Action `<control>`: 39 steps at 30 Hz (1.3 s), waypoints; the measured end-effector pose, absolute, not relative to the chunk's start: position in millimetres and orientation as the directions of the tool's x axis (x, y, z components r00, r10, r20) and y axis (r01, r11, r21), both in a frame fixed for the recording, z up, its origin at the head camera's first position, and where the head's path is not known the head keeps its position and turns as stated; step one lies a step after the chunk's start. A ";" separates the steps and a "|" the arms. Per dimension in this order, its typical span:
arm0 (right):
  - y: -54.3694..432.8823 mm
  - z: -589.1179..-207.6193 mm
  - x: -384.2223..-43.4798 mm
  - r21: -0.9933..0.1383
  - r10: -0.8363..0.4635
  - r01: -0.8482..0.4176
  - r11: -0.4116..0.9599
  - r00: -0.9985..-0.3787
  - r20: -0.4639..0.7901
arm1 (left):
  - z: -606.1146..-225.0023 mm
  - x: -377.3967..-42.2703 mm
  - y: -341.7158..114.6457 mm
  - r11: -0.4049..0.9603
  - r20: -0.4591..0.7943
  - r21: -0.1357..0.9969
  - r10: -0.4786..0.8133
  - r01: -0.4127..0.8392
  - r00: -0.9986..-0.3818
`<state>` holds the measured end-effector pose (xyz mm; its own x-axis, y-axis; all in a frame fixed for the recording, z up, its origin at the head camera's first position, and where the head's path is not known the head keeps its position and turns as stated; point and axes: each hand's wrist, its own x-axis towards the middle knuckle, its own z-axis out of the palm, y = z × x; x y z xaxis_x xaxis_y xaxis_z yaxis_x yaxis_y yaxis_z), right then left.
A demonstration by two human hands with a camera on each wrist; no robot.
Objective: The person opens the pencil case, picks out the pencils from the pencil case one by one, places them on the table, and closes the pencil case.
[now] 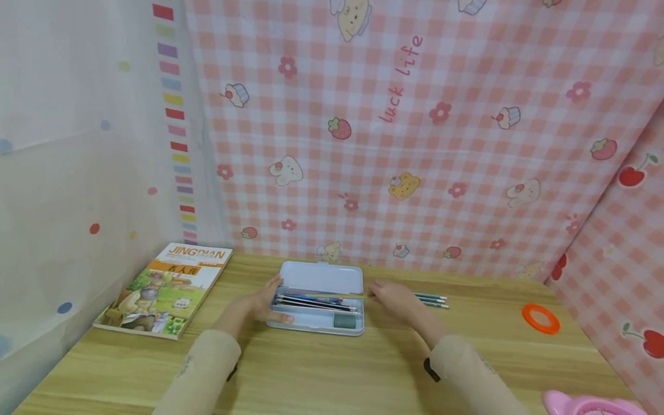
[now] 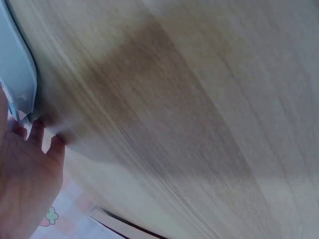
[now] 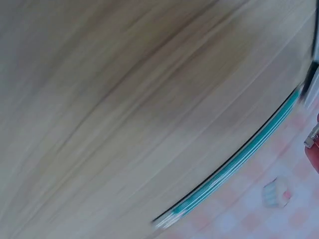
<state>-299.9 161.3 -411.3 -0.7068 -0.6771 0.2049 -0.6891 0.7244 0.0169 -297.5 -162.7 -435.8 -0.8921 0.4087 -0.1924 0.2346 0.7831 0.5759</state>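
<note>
An open white pencil case (image 1: pixel 321 278) lies on the table with its lid laid back. Inside are black pencils (image 1: pixel 313 303), some blue items and a dark green block (image 1: pixel 344 321) in the front tray. My left hand (image 1: pixel 261 304) grips the case's left end, thumb over the front rim; its fingers show beside the case edge in the left wrist view. Over the right end, my right hand (image 1: pixel 396 300) pinches a yellow pencil (image 1: pixel 358 297) stretching across the case. Its metal ferrule (image 3: pixel 311 138) pokes out of the fingers in the right wrist view. Green pencils (image 1: pixel 433 300) lie behind that hand.
A book (image 1: pixel 166 288) with a colourful cover lies at the left. To the right is an orange ring (image 1: pixel 526 314), and a pink object (image 1: pixel 586 403) is cut off at the lower right. A checked cloth (image 1: pixel 363 173) hangs behind the table.
</note>
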 end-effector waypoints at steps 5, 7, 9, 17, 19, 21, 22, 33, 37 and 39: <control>199.5 -414.2 -297.9 0.045 -0.658 -0.670 0.741 -0.711 0.249 | -436.9 -300.0 -163.9 0.792 -0.203 0.564 0.405 0.231 -0.892; 215.2 -416.2 -297.1 0.034 -0.650 -0.666 0.746 -0.715 0.258 | -436.4 -299.9 -163.8 0.793 -0.204 0.564 0.405 0.231 -0.891; 230.2 -418.9 -295.8 0.019 -0.636 -0.655 0.755 -0.725 0.264 | -436.5 -300.1 -164.0 0.793 -0.206 0.563 0.406 0.231 -0.890; 270.5 -425.9 -288.9 -0.038 -0.554 -0.568 0.822 -0.814 0.171 | -434.4 -297.6 -163.9 0.792 -0.210 0.567 0.403 0.225 -0.891; 274.5 -427.6 -288.9 -0.005 -0.564 -0.573 0.819 -0.808 0.171 | -434.5 -296.8 -163.9 0.789 -0.206 0.569 0.409 0.231 -0.889; 276.3 -428.7 -289.8 0.031 -0.577 -0.582 0.813 -0.797 0.176 | -434.2 -295.9 -163.7 0.787 -0.206 0.573 0.407 0.227 -0.890; 276.5 -428.8 -290.5 0.046 -0.581 -0.583 0.811 -0.794 0.182 | -434.3 -295.8 -163.7 0.785 -0.205 0.576 0.407 0.226 -0.890; 277.2 -433.2 -293.7 0.097 -0.532 -0.523 0.846 -0.830 0.165 | -434.7 -296.9 -163.9 0.780 -0.198 0.580 0.413 0.234 -0.889; 278.5 -437.7 -295.1 0.127 -0.541 -0.526 0.841 -0.813 0.214 | -434.4 -297.1 -164.0 0.785 -0.202 0.576 0.408 0.229 -0.890; 278.4 -439.4 -296.0 0.123 -0.535 -0.522 0.844 -0.809 0.242 | -434.1 -296.9 -164.1 0.787 -0.207 0.574 0.406 0.225 -0.890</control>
<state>-296.0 278.4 -439.4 -0.8091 -0.5353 0.2425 -0.5217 0.8442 0.1230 -296.9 -164.1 -434.1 -0.8900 0.4060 -0.2074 0.2254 0.7872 0.5740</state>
